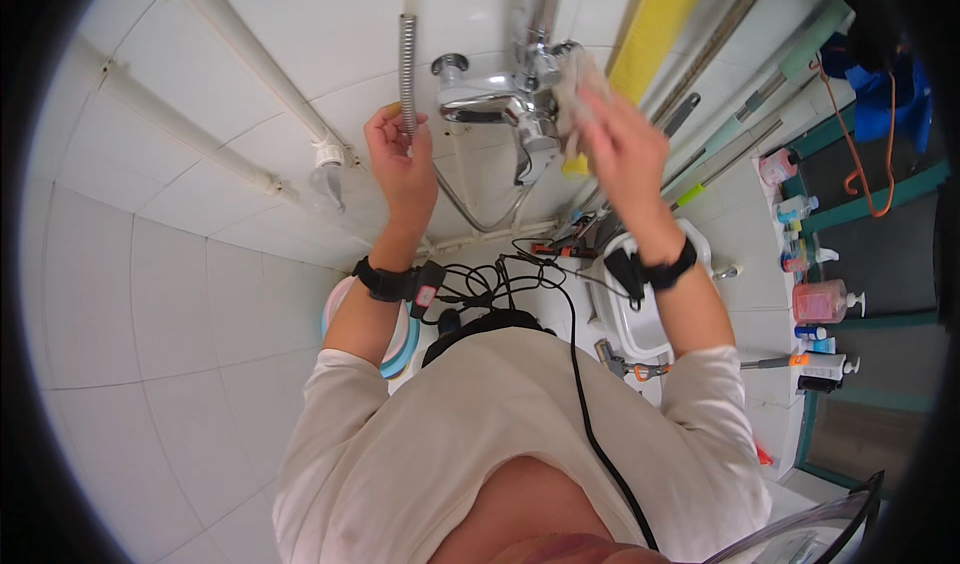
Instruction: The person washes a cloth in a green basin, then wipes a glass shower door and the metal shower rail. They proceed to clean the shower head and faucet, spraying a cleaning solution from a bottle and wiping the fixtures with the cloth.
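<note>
My left hand [403, 160] is closed around a flexible metal shower hose [407, 68] in front of the tiled wall. Below the hand the hose loops down and back up under the chrome shower mixer tap [487, 102]. In my right hand [626, 147] is a crumpled pale cloth [581, 91], at the right end of the mixer. Hand and cloth are slightly blurred. The cloth covers part of the mixer's right side, so I cannot tell exactly where it touches. Something yellowish shows at my left fingertips, mostly hidden.
White pipes [255, 61] run along the wall at left. A yellow strip [660, 23] and several poles [720, 31] lean at right. Black cables [487, 294] lie coiled below, beside a white basin [630, 324]. Bottles, including a pink pump bottle [821, 303], line the window ledge.
</note>
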`<state>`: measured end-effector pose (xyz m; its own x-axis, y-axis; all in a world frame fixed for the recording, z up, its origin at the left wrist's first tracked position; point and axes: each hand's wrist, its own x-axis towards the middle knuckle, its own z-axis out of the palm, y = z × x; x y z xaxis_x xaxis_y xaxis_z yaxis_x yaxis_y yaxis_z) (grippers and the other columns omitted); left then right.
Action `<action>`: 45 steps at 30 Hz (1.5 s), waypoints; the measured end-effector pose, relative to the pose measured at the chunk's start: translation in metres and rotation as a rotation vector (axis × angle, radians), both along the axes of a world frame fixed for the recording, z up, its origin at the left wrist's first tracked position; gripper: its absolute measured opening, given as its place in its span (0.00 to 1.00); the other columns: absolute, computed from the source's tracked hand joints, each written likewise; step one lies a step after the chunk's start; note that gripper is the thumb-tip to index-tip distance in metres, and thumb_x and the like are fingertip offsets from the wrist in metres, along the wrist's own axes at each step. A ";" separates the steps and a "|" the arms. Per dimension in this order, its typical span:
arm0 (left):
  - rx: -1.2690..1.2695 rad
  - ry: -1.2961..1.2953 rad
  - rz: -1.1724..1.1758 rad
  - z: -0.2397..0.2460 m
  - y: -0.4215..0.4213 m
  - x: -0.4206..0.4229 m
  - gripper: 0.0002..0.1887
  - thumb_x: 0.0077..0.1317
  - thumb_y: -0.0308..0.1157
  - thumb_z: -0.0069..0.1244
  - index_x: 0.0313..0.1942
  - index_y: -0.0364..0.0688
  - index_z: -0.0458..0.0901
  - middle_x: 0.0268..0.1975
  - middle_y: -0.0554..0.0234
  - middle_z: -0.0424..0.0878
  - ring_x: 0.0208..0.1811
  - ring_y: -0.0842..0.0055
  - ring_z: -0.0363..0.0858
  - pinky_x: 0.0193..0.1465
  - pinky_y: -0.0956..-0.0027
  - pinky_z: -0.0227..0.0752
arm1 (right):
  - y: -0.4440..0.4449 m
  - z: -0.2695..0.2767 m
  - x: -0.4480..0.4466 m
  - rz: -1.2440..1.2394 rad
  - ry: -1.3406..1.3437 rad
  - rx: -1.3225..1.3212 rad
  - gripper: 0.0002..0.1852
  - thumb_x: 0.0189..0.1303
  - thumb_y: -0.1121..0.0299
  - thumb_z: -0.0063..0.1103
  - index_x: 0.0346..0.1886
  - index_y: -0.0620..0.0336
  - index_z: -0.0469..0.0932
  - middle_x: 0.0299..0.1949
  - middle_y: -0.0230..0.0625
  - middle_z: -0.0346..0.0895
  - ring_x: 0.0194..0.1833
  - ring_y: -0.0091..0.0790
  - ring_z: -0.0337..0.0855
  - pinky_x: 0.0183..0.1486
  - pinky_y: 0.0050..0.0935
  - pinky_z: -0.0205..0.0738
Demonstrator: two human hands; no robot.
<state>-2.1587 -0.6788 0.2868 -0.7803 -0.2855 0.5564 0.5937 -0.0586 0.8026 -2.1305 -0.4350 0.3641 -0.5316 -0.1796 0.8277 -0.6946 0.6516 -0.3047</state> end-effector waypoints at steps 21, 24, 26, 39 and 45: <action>0.249 -0.047 -0.158 0.001 -0.027 0.014 0.21 0.67 0.18 0.49 0.58 0.35 0.65 0.48 0.57 0.78 0.47 0.79 0.78 0.51 0.77 0.72 | -0.098 0.038 -0.035 -0.204 0.019 0.951 0.30 0.46 0.63 0.70 0.56 0.55 0.74 0.49 0.39 0.77 0.53 0.44 0.78 0.57 0.38 0.71; 0.264 -0.028 -0.177 0.001 -0.022 0.014 0.21 0.67 0.18 0.49 0.58 0.35 0.64 0.47 0.56 0.78 0.47 0.79 0.78 0.50 0.76 0.72 | -0.109 0.046 -0.052 -0.143 -0.091 0.989 0.22 0.53 0.57 0.67 0.49 0.53 0.75 0.43 0.36 0.77 0.44 0.40 0.81 0.45 0.35 0.76; 0.262 -0.005 -0.187 0.001 -0.019 0.014 0.21 0.67 0.18 0.49 0.58 0.35 0.63 0.47 0.55 0.78 0.47 0.79 0.78 0.50 0.76 0.72 | -0.108 0.046 -0.051 -0.117 -0.170 1.012 0.23 0.53 0.56 0.68 0.50 0.53 0.75 0.43 0.37 0.77 0.43 0.41 0.82 0.44 0.35 0.77; 0.265 0.011 -0.189 0.006 -0.014 0.008 0.20 0.68 0.18 0.47 0.58 0.35 0.62 0.48 0.54 0.77 0.48 0.77 0.78 0.50 0.75 0.71 | -0.135 0.033 -0.041 -0.277 -0.116 0.774 0.21 0.52 0.61 0.66 0.47 0.60 0.74 0.39 0.39 0.74 0.42 0.44 0.80 0.50 0.37 0.75; 0.262 -0.011 -0.174 0.001 -0.021 0.010 0.21 0.67 0.18 0.47 0.59 0.35 0.62 0.50 0.53 0.75 0.50 0.76 0.77 0.51 0.74 0.71 | -0.117 0.034 -0.033 -0.161 0.061 0.735 0.19 0.53 0.67 0.64 0.47 0.62 0.74 0.38 0.41 0.75 0.42 0.44 0.80 0.46 0.37 0.78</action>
<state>-2.1490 -0.6994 0.2882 -0.8356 -0.2802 0.4725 0.5479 -0.3643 0.7530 -2.1638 -0.5517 0.3977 -0.5551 -0.6210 0.5534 -0.5756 0.7671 0.2834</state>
